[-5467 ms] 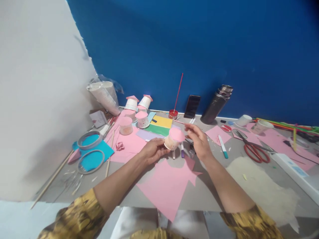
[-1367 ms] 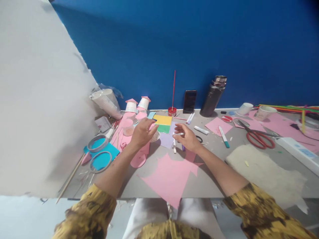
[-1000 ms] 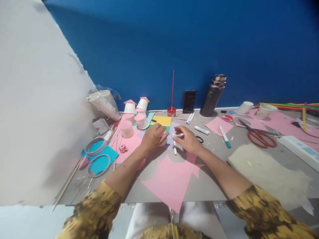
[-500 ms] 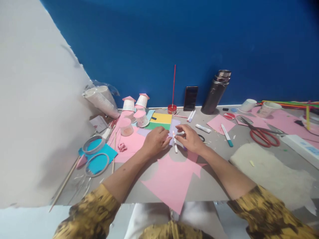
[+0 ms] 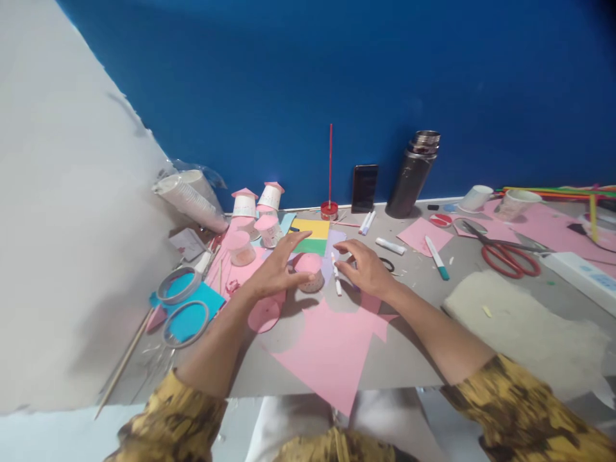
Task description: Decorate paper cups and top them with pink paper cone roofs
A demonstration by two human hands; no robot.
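A small upturned paper cup with a pink top (image 5: 308,271) stands on the grey table between my hands. My left hand (image 5: 275,273) hovers just left of the cup, fingers stretched out and apart, holding nothing. My right hand (image 5: 362,266) rests on the table to the cup's right, fingers bent down over a white marker (image 5: 335,274) and a purple one. A pink paper circle (image 5: 264,314) lies below my left hand. A large cut pink sheet (image 5: 332,351) lies in front of me.
More pink-topped cups (image 5: 255,215) and a sleeve of paper cups (image 5: 187,196) stand at the back left. Tape rolls (image 5: 180,301) lie on blue paper. A phone (image 5: 364,187), a dark flask (image 5: 413,173), red scissors (image 5: 505,255) and markers lie further right.
My left hand has set the pink-topped cup down on the table and lifted off it with fingers spread. My right hand has stayed by the markers.
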